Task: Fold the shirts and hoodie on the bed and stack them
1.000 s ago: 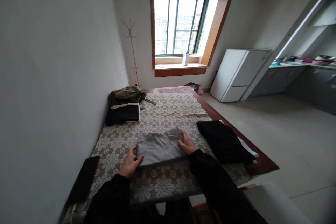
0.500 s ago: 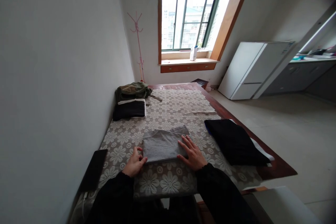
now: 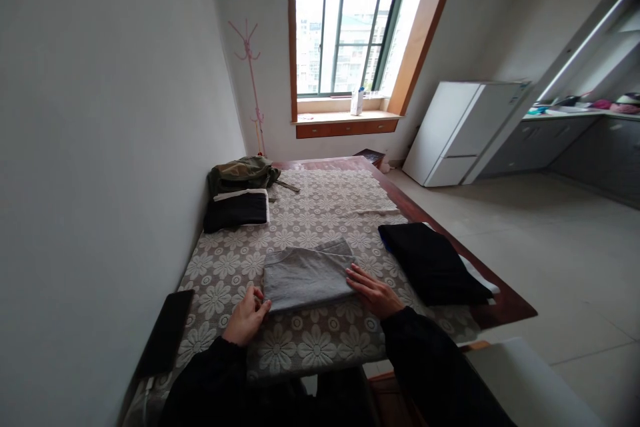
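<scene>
A folded grey garment lies on the patterned tablecloth in front of me, with a small flap sticking out at its far right. My left hand is at the garment's near left corner, fingers loosely bent and thumb apart from them, touching its edge. Along the right edge, my right hand rests with fingers stretched out against the fabric. Neither hand lifts the garment.
Folded black clothes lie to the right, and a black-and-white folded pile sits at the left before a green backpack. A dark phone with a cable lies near the left wall. A white chair-like surface stands at lower right.
My right hand has slid off the top of the garment to its right edge. My left hand stays at the left corner. The view has turned slightly right.
</scene>
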`<state>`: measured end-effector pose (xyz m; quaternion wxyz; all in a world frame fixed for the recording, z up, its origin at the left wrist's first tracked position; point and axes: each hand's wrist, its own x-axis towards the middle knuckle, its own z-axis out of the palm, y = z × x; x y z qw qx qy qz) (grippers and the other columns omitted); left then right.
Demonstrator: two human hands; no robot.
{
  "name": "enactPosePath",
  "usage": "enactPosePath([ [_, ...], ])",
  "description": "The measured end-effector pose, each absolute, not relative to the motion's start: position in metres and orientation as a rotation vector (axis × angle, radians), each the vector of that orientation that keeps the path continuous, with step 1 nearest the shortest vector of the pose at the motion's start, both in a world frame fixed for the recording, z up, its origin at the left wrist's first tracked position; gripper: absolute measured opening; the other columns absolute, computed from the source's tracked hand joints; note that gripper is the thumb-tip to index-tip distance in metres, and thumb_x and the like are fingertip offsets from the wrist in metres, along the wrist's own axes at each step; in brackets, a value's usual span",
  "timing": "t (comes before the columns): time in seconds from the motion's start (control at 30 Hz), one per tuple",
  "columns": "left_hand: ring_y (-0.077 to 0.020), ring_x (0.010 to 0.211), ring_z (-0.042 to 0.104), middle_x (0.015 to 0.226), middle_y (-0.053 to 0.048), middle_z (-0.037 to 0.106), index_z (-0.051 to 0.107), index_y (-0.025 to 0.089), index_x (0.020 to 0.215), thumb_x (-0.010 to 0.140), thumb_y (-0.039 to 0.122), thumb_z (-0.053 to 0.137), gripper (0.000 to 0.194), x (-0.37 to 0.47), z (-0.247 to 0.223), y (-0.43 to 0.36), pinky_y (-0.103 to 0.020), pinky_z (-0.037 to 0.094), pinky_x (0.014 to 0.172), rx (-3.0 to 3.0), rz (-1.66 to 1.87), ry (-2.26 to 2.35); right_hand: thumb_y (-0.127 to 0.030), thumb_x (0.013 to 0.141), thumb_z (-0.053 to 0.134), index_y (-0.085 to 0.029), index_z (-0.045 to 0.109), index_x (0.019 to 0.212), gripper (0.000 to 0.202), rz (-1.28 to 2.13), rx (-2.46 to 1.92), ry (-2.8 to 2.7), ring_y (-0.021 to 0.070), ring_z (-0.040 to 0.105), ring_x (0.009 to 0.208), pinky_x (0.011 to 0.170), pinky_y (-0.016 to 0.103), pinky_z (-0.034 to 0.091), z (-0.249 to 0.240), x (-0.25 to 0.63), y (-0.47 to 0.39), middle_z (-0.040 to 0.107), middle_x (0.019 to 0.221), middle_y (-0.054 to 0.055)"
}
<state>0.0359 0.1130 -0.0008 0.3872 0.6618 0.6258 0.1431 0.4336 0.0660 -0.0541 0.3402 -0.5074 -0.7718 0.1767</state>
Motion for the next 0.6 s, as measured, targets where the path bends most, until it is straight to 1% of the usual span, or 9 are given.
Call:
enactPosePath([
  [0.1,-0.0206,0.075,0.070,0.070,0.004,0.068,0.045,0.027,0.095,0.091,0.040,0.051,0.015,0.037,0.007,0.110,-0.030,0.038,0.067,1.719,0.304,1.651,-0.022,0.096,0.055,-0.026,0.072,0.125,0.035,0.446,-1.336,-2.036,0.0271,0.048,0.143,0.117,0.053,0.046,-0.054,0.435,0.065,0.063,0.142,0.005],
  [0.2,-0.0237,0.080,0.070,0.079,-0.001,0.073,0.050,0.027,0.098,0.094,0.039,0.050,0.013,0.040,0.018,0.104,-0.032,0.036,0.068,1.836,0.163,1.795,-0.023,0.096,0.054,-0.025,0.072,0.125,0.034,0.441,-1.327,-2.052,0.0277,0.050,0.142,0.117,0.054,0.046,-0.052,0.436,0.063,0.064,0.141,0.006],
  [0.3,-0.0244,0.086,0.069,0.090,-0.004,0.073,0.055,0.026,0.098,0.095,0.032,0.049,0.009,0.046,0.027,0.096,-0.033,0.038,0.071,1.982,0.139,1.812,-0.024,0.096,0.055,-0.025,0.073,0.120,0.030,0.474,-1.318,-1.980,0.0278,0.052,0.140,0.117,0.054,0.046,-0.052,0.439,0.060,0.065,0.141,0.007],
  [0.43,-0.0225,0.104,0.065,0.108,-0.005,0.070,0.061,0.027,0.098,0.092,0.027,0.056,0.008,0.049,0.028,0.088,-0.031,0.044,0.084,2.166,0.276,1.584,-0.025,0.096,0.059,-0.028,0.075,0.110,0.021,0.496,-1.306,-1.871,0.0270,0.058,0.134,0.114,0.047,0.051,-0.055,0.444,0.054,0.067,0.137,0.006],
  [0.5,-0.0217,0.105,0.064,0.111,-0.004,0.069,0.063,0.027,0.097,0.091,0.024,0.057,0.009,0.047,0.023,0.087,-0.030,0.045,0.086,2.179,0.305,1.520,-0.021,0.098,0.057,-0.027,0.074,0.108,0.021,0.375,-1.258,-1.922,0.0252,0.062,0.129,0.109,0.042,0.055,-0.057,0.445,0.053,0.072,0.129,0.007],
  [0.6,-0.0200,0.100,0.066,0.107,-0.004,0.069,0.064,0.026,0.093,0.092,0.019,0.053,0.013,0.040,0.010,0.090,-0.030,0.047,0.084,2.167,0.383,1.478,-0.013,0.099,0.051,-0.023,0.072,0.109,0.025,0.093,-1.124,-2.052,0.0224,0.066,0.125,0.101,0.034,0.060,-0.058,0.447,0.054,0.074,0.117,0.008],
])
